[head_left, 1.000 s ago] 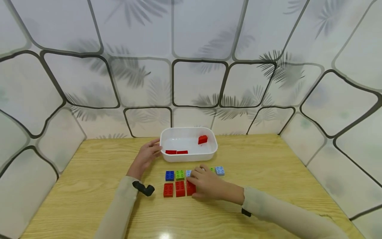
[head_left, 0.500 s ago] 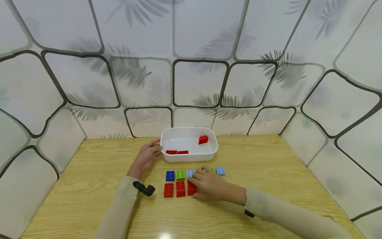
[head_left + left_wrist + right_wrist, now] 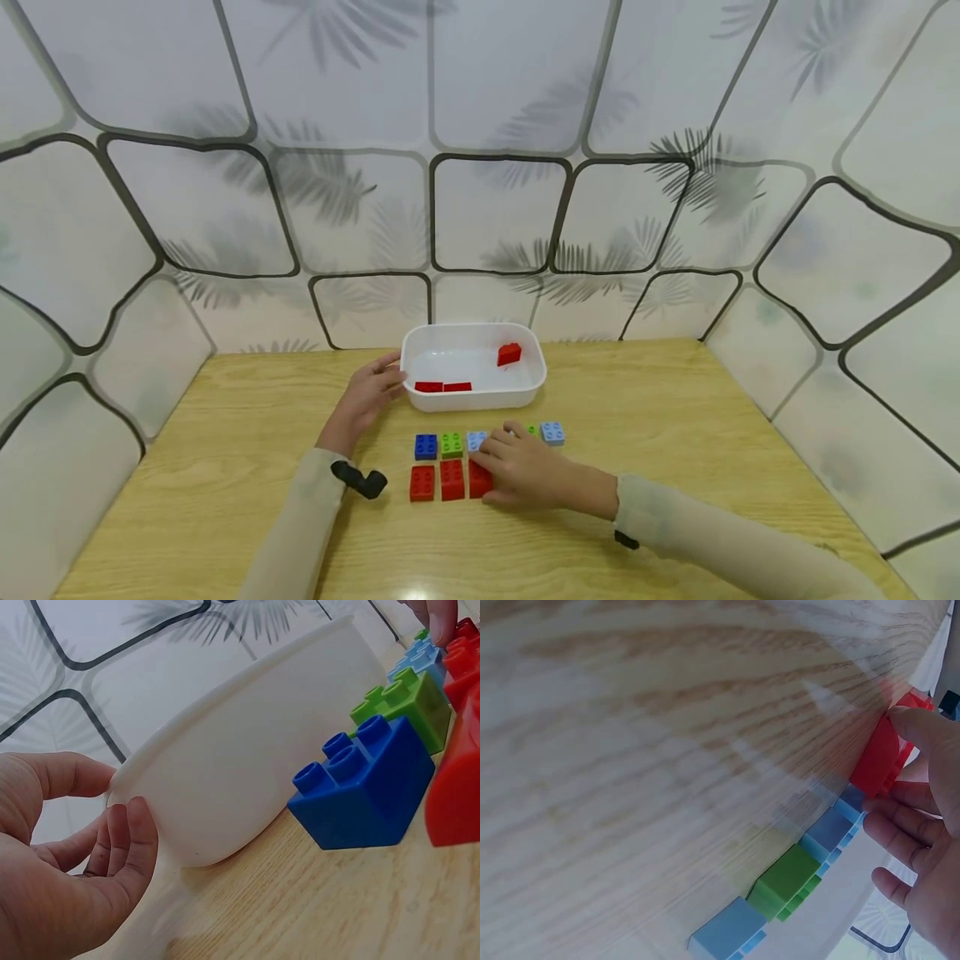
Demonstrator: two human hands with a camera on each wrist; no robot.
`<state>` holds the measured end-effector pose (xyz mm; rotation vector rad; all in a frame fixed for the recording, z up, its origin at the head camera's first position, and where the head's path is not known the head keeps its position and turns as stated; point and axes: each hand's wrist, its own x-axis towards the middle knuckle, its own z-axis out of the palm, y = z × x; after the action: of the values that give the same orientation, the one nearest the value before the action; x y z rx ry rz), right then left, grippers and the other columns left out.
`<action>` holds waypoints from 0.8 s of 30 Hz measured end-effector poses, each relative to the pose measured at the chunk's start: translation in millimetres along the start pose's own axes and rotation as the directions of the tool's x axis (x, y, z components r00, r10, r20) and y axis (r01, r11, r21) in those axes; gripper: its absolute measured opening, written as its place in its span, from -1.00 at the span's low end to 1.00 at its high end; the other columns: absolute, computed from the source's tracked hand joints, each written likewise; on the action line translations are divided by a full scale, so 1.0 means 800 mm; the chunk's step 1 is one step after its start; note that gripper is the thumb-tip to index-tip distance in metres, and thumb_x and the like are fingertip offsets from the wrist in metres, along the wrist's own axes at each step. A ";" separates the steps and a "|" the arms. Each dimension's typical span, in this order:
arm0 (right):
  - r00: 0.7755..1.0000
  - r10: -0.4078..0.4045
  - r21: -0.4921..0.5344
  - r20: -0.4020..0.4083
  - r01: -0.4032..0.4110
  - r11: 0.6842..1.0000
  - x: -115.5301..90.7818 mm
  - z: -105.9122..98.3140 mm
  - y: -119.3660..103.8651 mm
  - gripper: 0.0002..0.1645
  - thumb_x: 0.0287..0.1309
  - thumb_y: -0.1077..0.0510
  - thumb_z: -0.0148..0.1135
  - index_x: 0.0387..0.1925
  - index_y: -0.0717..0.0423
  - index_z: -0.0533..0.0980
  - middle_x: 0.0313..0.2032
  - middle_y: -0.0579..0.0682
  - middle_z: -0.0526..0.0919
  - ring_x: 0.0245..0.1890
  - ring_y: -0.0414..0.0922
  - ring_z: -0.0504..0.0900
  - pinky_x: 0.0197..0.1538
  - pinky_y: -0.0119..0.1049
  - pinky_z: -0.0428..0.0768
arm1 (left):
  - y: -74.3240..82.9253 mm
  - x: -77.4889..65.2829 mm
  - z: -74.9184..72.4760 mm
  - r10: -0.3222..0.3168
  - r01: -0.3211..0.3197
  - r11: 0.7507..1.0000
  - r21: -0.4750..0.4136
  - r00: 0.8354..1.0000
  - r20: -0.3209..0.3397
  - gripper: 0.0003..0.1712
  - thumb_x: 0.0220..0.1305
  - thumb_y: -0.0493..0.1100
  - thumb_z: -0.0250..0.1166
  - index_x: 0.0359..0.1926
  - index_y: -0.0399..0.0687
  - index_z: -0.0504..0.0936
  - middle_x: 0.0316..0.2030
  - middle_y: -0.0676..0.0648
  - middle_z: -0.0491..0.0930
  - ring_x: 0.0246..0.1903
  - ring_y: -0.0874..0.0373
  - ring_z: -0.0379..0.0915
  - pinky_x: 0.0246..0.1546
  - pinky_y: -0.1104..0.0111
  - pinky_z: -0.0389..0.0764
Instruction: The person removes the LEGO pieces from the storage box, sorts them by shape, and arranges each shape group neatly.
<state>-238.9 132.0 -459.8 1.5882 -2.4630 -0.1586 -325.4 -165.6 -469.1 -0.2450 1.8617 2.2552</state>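
Observation:
My right hand (image 3: 528, 471) grips a red building brick (image 3: 480, 480), the rightmost of three in the front row. In the right wrist view its thumb lies along that red brick (image 3: 875, 754), and the other fingers are at its far side. A red brick (image 3: 452, 481) and another red brick (image 3: 422, 483) stand left of it. My left hand (image 3: 367, 393) holds the left end of a white tub (image 3: 472, 400). In the left wrist view the curled fingertips touch the outside of the tub (image 3: 225, 765), near its rim.
Behind the red bricks runs a row with a blue brick (image 3: 426, 447), a green brick (image 3: 452, 445) and a light blue brick (image 3: 552, 433) at its right end. My right hand hides part of this row. Inside the tub a red brick (image 3: 508, 354) stands beside the right wall.

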 end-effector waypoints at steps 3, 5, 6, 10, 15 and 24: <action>1.000 0.002 0.003 -0.001 -0.002 1.000 0.000 -0.001 -0.001 -0.29 0.31 -0.37 0.20 0.23 0.03 0.58 0.03 -0.09 0.68 0.04 -0.16 0.54 0.22 -0.15 0.48 | -0.001 0.000 0.000 -0.004 0.004 1.000 0.000 1.000 -0.001 -0.33 0.48 -0.35 0.13 0.55 -0.14 0.23 0.43 -0.26 0.26 0.16 0.07 0.37 0.02 0.45 0.60; 1.000 0.001 0.003 -0.002 -0.001 1.000 0.000 -0.001 -0.001 -0.30 0.32 -0.37 0.20 0.22 0.03 0.59 0.03 -0.09 0.68 0.04 -0.16 0.55 0.22 -0.15 0.48 | -0.001 0.000 0.000 -0.004 0.004 1.000 -0.002 1.000 -0.001 -0.33 0.48 -0.35 0.13 0.55 -0.14 0.23 0.42 -0.26 0.27 0.15 0.08 0.38 0.02 0.44 0.60; 1.000 0.000 0.006 -0.003 0.000 1.000 0.001 -0.002 -0.001 -0.30 0.32 -0.37 0.20 0.22 0.03 0.59 0.03 -0.09 0.68 0.04 -0.16 0.55 0.22 -0.15 0.48 | -0.001 0.000 -0.001 -0.006 0.006 1.000 -0.001 1.000 -0.003 -0.33 0.48 -0.35 0.13 0.55 -0.13 0.24 0.41 -0.25 0.28 0.14 0.09 0.38 0.03 0.44 0.60; 1.000 -0.005 0.012 -0.006 0.005 1.000 0.001 -0.004 -0.002 -0.31 0.33 -0.37 0.19 0.21 0.03 0.59 0.02 -0.10 0.68 0.04 -0.16 0.55 0.23 -0.14 0.48 | -0.002 0.000 -0.001 -0.004 0.004 1.000 0.003 1.000 -0.004 -0.34 0.47 -0.34 0.15 0.54 -0.14 0.25 0.34 -0.21 0.31 0.10 0.10 0.39 0.03 0.43 0.60; 0.999 -0.023 0.010 -0.049 0.023 1.000 0.002 -0.005 0.000 -0.37 0.34 -0.34 0.20 0.16 0.01 0.63 -0.04 -0.12 0.69 0.00 -0.16 0.55 0.21 -0.13 0.51 | -0.004 0.000 -0.002 0.000 0.000 1.000 0.009 1.000 -0.003 -0.34 0.47 -0.34 0.16 0.53 -0.14 0.26 0.33 -0.21 0.32 0.11 0.08 0.39 -0.02 0.46 0.61; 0.969 -0.054 -0.001 -0.239 0.056 0.998 0.018 -0.021 0.025 -0.57 0.20 -0.18 0.43 -0.05 0.01 0.70 -0.16 -0.13 0.71 -0.10 -0.16 0.59 0.09 -0.17 0.56 | -0.003 0.002 -0.002 0.008 -0.008 1.000 0.002 1.000 -0.008 -0.35 0.47 -0.34 0.16 0.52 -0.15 0.28 0.24 -0.17 0.37 0.02 0.14 0.43 -0.09 0.50 0.63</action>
<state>-258.3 127.8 -438.0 1.5766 -2.2393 0.0307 -326.0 -166.7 -472.3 -0.2467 1.8727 2.2608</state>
